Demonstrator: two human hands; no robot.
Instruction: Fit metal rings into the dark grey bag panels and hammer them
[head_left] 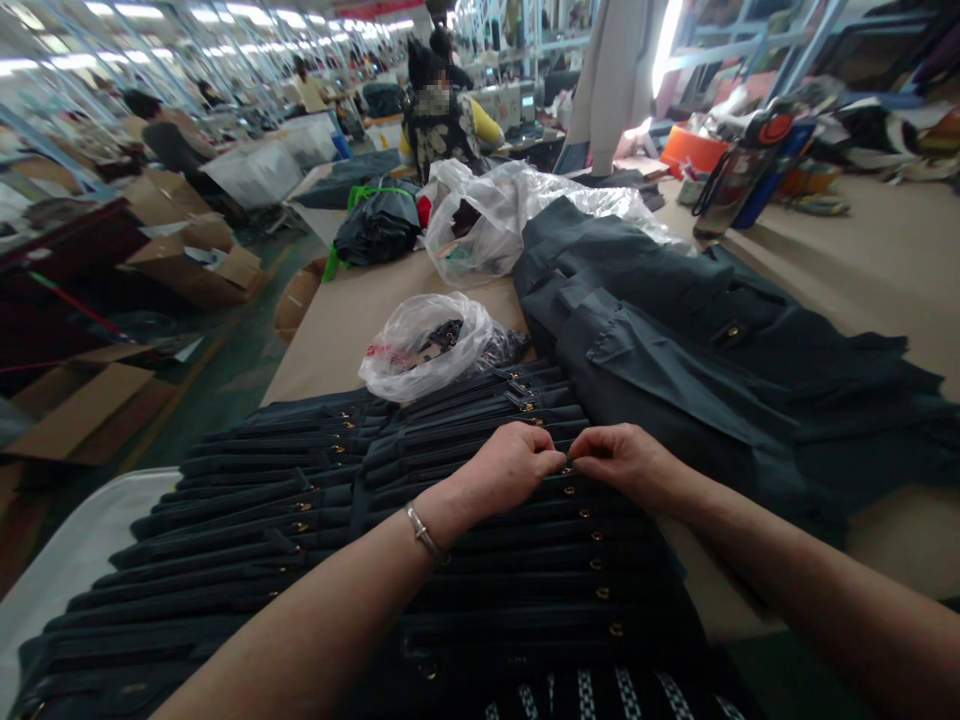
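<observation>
Rows of overlapping dark zippered fabric pieces [465,555] spread across the table in front of me, with small gold-coloured metal fittings along them. Over their right-hand column, my left hand [521,458] is closed in a pinch, thumb against fingers. Its fingertips nearly meet those of my right hand [621,458], also pinched. Whatever sits between the fingertips is too small to make out; a gold fitting shows just below them. Just beyond the rows sits an open clear plastic bag [431,345] holding small dark and metallic parts.
Loose dark fabric [675,360] is heaped on the right. Behind it lie a crumpled plastic bag [487,220] and a bottle [739,175]. A black bundle with green ties [379,225] rests at the table's far left. Cardboard boxes [199,260] stand on the floor; a co-worker [442,125] sits ahead.
</observation>
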